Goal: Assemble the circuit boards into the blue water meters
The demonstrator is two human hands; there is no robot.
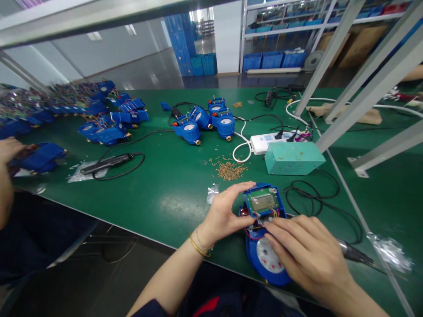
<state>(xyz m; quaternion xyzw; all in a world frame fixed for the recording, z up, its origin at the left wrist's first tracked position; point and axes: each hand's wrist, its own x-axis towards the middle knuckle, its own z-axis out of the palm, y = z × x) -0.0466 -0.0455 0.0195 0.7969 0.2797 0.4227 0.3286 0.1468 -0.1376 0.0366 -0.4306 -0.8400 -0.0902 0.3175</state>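
A blue water meter [267, 259] with a white dial lies on the green table [172, 185] near its front edge. Its raised lid carries a green circuit board with a small display [263, 201]. My left hand [224, 213] grips the lid's left side, thumb and fingers closed on it. My right hand [307, 253] lies over the meter body, fingers pressed at the coloured wires under the board. A metal-tipped tool [355, 254] lies just behind the right hand; whether the hand grips it is hidden.
Small brass screws [229, 169] are heaped ahead of the meter, beside a teal box [292, 157] and a white power strip [267, 141]. Several blue meters [205, 121] stand farther back. Another person's hand [9, 149] works at the far left. Metal frame legs [363, 92] cross the right.
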